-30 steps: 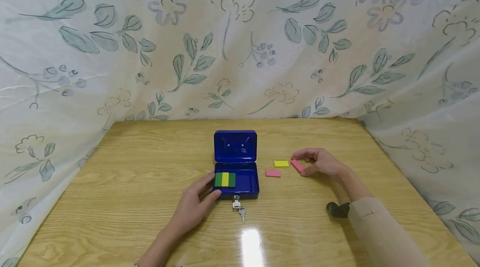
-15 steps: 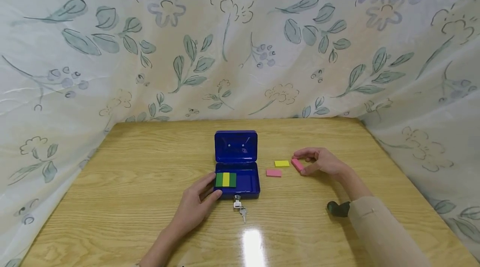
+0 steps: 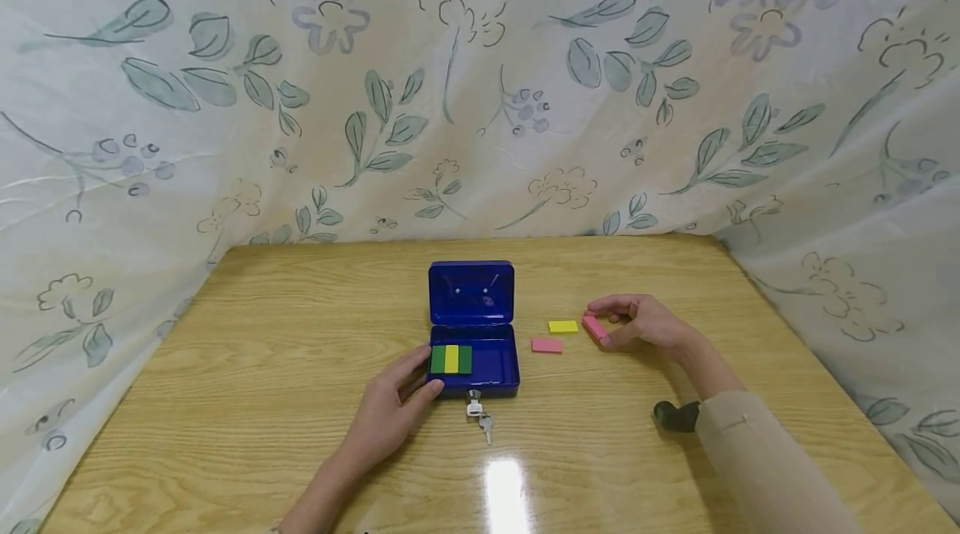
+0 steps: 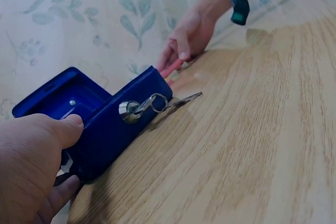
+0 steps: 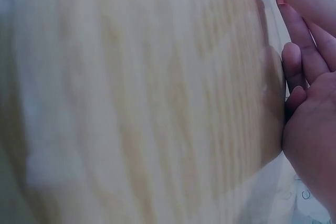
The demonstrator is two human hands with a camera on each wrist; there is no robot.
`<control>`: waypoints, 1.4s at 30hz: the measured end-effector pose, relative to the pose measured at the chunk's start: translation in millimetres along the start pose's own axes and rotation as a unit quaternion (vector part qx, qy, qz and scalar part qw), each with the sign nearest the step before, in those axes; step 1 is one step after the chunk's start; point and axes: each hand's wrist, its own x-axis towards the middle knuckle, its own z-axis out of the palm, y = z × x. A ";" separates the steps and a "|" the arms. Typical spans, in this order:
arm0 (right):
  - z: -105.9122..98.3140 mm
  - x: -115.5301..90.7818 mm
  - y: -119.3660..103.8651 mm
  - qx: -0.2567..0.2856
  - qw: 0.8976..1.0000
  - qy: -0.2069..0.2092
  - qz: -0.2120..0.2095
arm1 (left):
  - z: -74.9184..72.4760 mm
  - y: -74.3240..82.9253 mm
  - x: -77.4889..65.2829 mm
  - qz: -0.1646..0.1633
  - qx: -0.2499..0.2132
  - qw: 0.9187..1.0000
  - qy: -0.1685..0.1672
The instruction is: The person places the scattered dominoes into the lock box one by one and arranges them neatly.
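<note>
A small blue cash box [image 3: 495, 391] stands with its lid raised on the wooden table. My left hand [image 3: 393, 401] holds the box at its left side, thumb at the front corner; in the left wrist view the thumb [image 4: 68, 128] lies over the rim. Inside, green and yellow flat blocks [image 3: 452, 359] fill the left part. To the right of the box, my right hand [image 3: 648, 326] pinches a pink rectangular block [image 3: 595, 328] between thumb and fingers, low over the table. Another pink block [image 3: 547, 346] and a yellow block [image 3: 562, 326] lie between that hand and the box.
Keys [image 3: 486, 427] on a ring hang from the box's front lock [image 4: 129, 111] and reach the tabletop. A dark band [image 3: 677, 417] shows at the right wrist. Floral cloth [image 3: 480, 101] rises behind and beside the wooden table [image 3: 300, 309].
Both hands keep their places, the left at the box and the right at the pink block. Only the head view has shifted very slightly.
</note>
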 end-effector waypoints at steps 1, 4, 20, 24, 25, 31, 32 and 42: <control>0.0 -0.1 0.0 -0.002 1.000 -0.001 0.000 | 0.1 0.1 0.2 -0.001 0.000 1.000 -0.001; 0.5 -0.7 -0.8 -0.002 1.000 -0.002 0.001 | 0.3 0.4 0.6 -0.003 -0.001 1.000 -0.002; 6.7 -13.5 -12.6 0.001 0.999 0.047 0.000 | 1.1 -1.0 1.6 -0.002 -0.008 1.000 -0.004; 8.3 -17.8 -13.9 0.003 0.998 0.064 -0.023 | 0.8 -0.5 1.0 0.001 -0.007 1.000 -0.006; 8.8 -18.4 -15.0 0.004 0.997 0.070 -0.030 | 0.6 -0.4 1.1 0.002 -0.006 1.000 -0.005; 12.3 -26.4 -22.9 -0.019 0.994 0.106 -0.027 | -1.6 1.2 1.9 0.006 -0.002 1.000 -0.006; 13.1 -28.4 -24.3 -0.019 0.994 0.107 -0.022 | -2.0 1.7 1.7 0.006 -0.001 1.000 -0.008; 36.4 -48.7 -46.3 0.011 0.991 0.134 -0.026 | -1.6 -2.4 1.5 0.012 -0.025 1.000 -0.004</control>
